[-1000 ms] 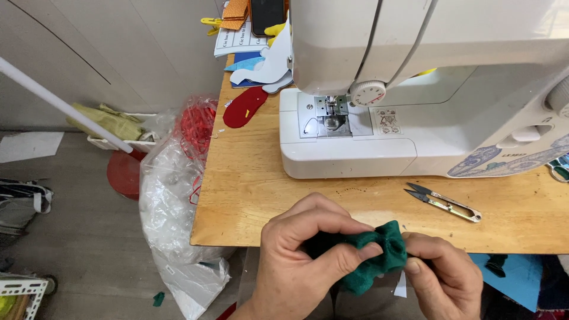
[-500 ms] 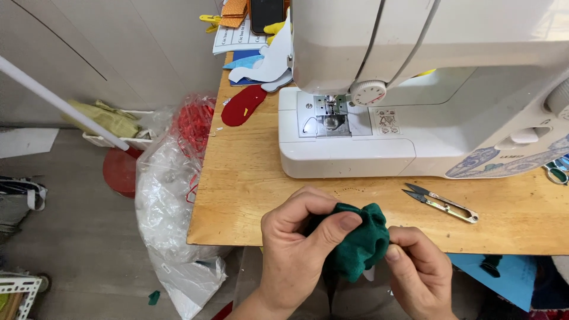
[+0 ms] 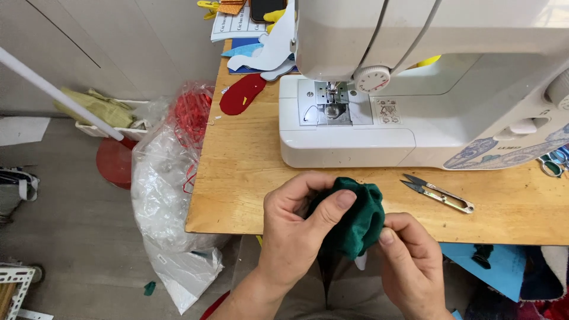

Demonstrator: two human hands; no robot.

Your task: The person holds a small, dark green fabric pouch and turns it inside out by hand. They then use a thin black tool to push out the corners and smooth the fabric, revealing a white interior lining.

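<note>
A small dark green fabric piece is bunched up between both my hands at the near edge of the wooden table. My left hand wraps the fabric's left side, thumb pressed on top. My right hand pinches its lower right edge with thumb and fingers. A white sewing machine stands just beyond, its needle plate bare. Thread snips lie on the table to the right of the fabric.
Red, white and blue cut felt shapes and papers lie at the table's far left. A clear plastic bag with red scraps hangs off the left edge, beside a red stool and a white basket. Blue paper lies under the table.
The green fabric has been gathered tighter and shifted slightly left and up. My left thumb now presses over its top; the right hand pinches lower.
</note>
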